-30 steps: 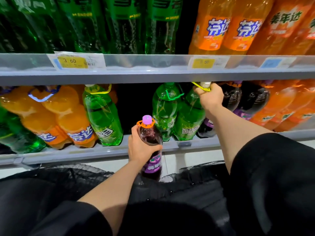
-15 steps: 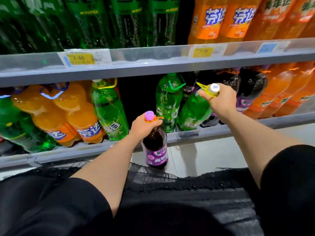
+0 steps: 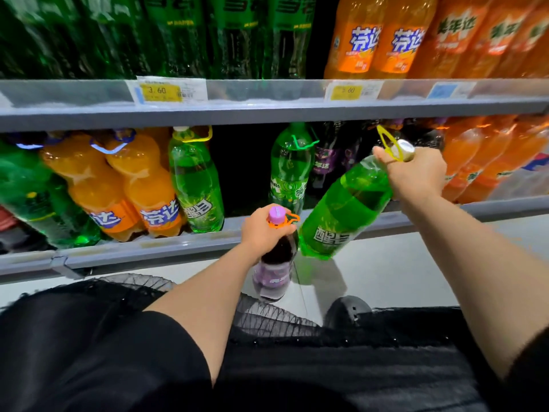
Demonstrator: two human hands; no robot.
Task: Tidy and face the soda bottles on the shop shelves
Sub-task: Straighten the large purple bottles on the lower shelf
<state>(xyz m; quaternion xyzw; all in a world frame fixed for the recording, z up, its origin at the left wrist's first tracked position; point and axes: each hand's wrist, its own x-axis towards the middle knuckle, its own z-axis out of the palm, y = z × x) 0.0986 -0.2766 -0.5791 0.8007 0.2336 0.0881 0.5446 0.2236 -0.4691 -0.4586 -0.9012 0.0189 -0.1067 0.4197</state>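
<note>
My left hand (image 3: 263, 230) grips the neck of a dark purple soda bottle (image 3: 274, 272) with a pink cap, held upright in front of the lower shelf edge (image 3: 142, 249). My right hand (image 3: 414, 173) grips the neck of a large green soda bottle (image 3: 346, 208) with a yellow carry loop. That bottle is tilted, its base hanging out past the shelf front. On the lower shelf stand another green bottle (image 3: 197, 181), two orange bottles (image 3: 148, 188), a further green bottle (image 3: 289, 168) and dark purple bottles (image 3: 326, 156) behind.
A dark gap (image 3: 243, 173) opens in the lower shelf between the green bottles. Orange bottles (image 3: 490, 162) fill the right end. The upper shelf (image 3: 267, 111) carries green and orange bottles with price tags (image 3: 162, 90). Pale floor (image 3: 386, 269) lies below; my dark clothing fills the foreground.
My right hand has drawn the green bottle out of the lower shelf, toward me and tilted. My left hand still holds the purple bottle, now a little to the right.
</note>
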